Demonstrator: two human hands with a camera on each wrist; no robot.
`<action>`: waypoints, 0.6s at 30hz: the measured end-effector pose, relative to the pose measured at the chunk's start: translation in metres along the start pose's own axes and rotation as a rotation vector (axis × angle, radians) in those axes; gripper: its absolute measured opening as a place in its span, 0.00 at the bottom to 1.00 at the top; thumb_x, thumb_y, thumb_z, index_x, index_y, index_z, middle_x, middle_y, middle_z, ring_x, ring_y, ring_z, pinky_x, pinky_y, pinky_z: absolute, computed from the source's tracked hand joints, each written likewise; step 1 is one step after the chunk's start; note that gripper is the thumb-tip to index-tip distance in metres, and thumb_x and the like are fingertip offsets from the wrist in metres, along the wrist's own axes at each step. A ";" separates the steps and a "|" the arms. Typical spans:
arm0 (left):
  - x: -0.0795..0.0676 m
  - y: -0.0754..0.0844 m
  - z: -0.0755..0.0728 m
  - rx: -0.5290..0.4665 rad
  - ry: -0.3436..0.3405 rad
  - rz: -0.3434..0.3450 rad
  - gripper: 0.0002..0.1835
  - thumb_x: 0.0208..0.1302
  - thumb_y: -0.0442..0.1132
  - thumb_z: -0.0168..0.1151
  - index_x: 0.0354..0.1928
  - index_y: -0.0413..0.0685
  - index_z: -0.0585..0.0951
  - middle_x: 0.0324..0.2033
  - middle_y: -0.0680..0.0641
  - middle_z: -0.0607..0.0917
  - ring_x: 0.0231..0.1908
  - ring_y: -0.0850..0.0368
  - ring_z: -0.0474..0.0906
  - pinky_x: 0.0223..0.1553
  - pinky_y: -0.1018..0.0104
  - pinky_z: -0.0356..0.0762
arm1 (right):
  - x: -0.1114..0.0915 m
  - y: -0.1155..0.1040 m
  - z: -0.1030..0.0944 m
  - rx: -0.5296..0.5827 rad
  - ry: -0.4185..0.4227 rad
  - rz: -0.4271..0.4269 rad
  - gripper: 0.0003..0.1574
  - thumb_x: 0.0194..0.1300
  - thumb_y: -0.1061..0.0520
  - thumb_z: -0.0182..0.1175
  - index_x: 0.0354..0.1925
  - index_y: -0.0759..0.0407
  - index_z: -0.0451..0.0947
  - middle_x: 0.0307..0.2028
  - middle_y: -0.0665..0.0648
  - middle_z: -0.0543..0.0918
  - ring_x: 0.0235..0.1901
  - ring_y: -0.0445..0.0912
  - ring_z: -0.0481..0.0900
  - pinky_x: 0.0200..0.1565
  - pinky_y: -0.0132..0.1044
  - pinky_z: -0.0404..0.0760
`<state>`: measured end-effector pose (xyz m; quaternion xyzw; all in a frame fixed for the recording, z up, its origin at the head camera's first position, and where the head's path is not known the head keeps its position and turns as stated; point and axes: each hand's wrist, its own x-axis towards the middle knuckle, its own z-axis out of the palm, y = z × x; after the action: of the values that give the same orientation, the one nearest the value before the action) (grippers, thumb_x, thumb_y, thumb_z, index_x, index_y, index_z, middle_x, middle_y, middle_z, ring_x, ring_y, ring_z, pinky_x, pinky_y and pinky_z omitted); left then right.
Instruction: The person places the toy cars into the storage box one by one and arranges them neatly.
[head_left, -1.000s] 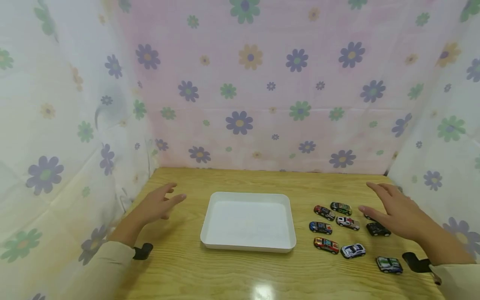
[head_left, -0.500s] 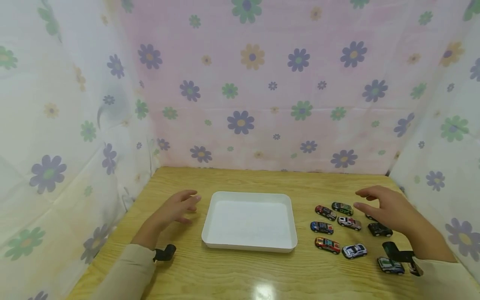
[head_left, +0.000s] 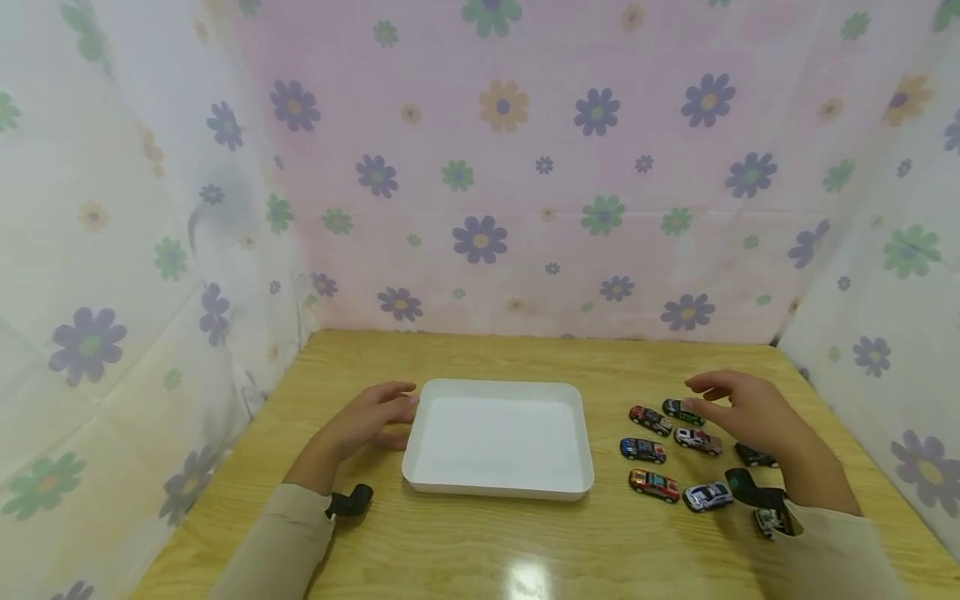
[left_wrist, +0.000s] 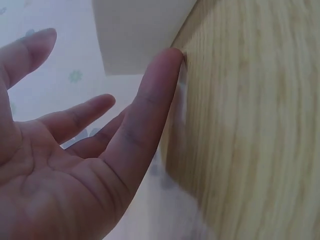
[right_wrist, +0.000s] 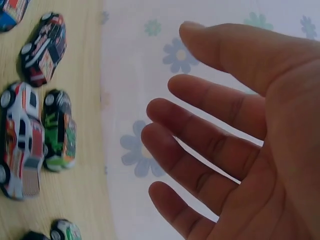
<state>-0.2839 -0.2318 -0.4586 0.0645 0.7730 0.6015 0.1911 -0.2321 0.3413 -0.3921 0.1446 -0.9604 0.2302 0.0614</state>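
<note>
Head view shows tabletop [head_left: 606,467] between tray's right rim [head_left: 583,437] and cars [head_left: 643,451].

The tray [head_left: 498,442] looks like smooth plastic, the toy cars [head_left: 655,485] glossy, the wood-grain table [head_left: 427,546] shiny, the floral curtain [head_left: 420,217] creased, matt cloth.

White rectangular tray [head_left: 497,446], open side up, multicoloured toy cars [head_left: 654,485], wheels down, scattered right of the tray
</note>
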 end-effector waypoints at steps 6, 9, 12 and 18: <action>0.005 -0.003 0.001 0.009 -0.035 0.018 0.39 0.72 0.50 0.66 0.78 0.45 0.63 0.74 0.36 0.67 0.64 0.41 0.77 0.48 0.48 0.88 | 0.008 -0.009 0.009 0.067 -0.029 0.037 0.28 0.73 0.43 0.65 0.61 0.59 0.81 0.58 0.65 0.84 0.51 0.59 0.84 0.43 0.51 0.86; 0.006 -0.005 -0.001 0.001 -0.037 0.030 0.39 0.71 0.47 0.68 0.78 0.45 0.63 0.75 0.37 0.67 0.66 0.42 0.75 0.49 0.48 0.88 | 0.013 -0.014 0.016 0.120 -0.048 0.073 0.27 0.73 0.44 0.65 0.61 0.59 0.81 0.56 0.64 0.85 0.51 0.58 0.85 0.41 0.47 0.86; 0.005 -0.007 0.000 -0.031 -0.024 0.023 0.38 0.70 0.44 0.68 0.77 0.46 0.64 0.76 0.41 0.66 0.67 0.42 0.74 0.50 0.48 0.88 | 0.017 -0.018 0.025 0.143 -0.064 0.104 0.27 0.72 0.45 0.65 0.60 0.60 0.82 0.54 0.63 0.86 0.52 0.59 0.85 0.45 0.50 0.87; 0.008 -0.008 0.006 -0.060 -0.009 -0.009 0.39 0.66 0.41 0.72 0.77 0.50 0.67 0.76 0.45 0.67 0.69 0.43 0.72 0.51 0.50 0.88 | 0.017 -0.015 0.037 0.131 -0.095 0.176 0.28 0.72 0.46 0.65 0.61 0.62 0.81 0.56 0.65 0.85 0.54 0.62 0.83 0.48 0.55 0.86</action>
<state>-0.2884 -0.2261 -0.4689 0.0580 0.7539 0.6234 0.1991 -0.2456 0.3074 -0.4154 0.0742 -0.9541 0.2898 -0.0140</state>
